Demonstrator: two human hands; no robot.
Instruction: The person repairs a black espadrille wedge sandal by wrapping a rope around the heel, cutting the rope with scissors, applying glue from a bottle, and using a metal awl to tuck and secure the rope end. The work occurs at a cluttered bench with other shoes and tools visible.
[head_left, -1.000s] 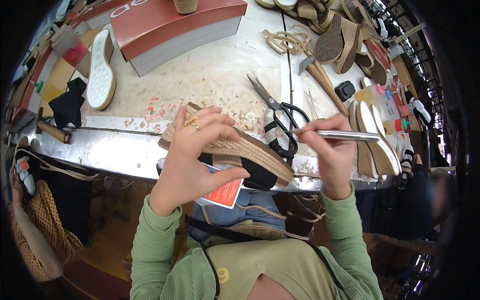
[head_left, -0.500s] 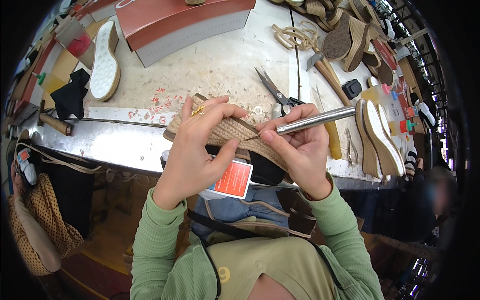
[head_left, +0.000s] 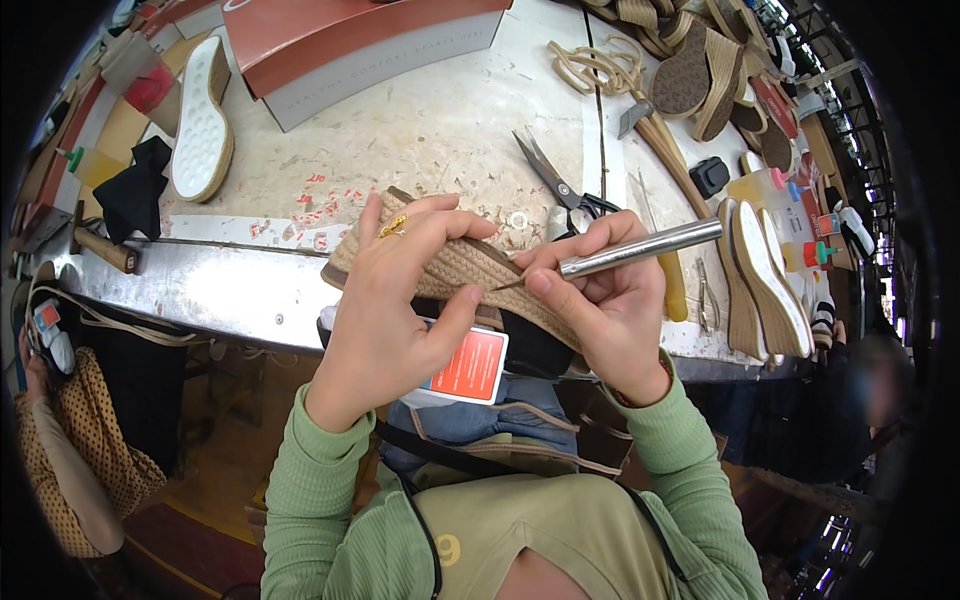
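A wedge sandal with a braided tan side point(head_left: 462, 268) is tilted on its side at the table's front edge. My left hand point(head_left: 375, 310) grips it, fingers over the far edge and thumb on the near side. Between the fingers and thumb of my right hand point(head_left: 622, 318) is an awl-like tool point(head_left: 650, 248) with a thick metal handle. Its thin tip rests at the braid, close to my left thumb. A black strap point(head_left: 535, 342) shows under the sole, and an orange-and-white card tag point(head_left: 475, 368) hangs below.
Open scissors point(head_left: 555, 180) lie beyond my hands, with a hammer point(head_left: 665, 150) to their right. White-topped wedge soles point(head_left: 770, 275) stand at the right, another sole point(head_left: 203, 125) at the left. A red-and-grey shoebox point(head_left: 370, 65) sits at the back. Another person's arm point(head_left: 75, 470) shows at far left.
The tool's tip has shifted slightly down and to the right along the braid, and my right hand has moved a little right with it. My left hand keeps its grip on the sandal.
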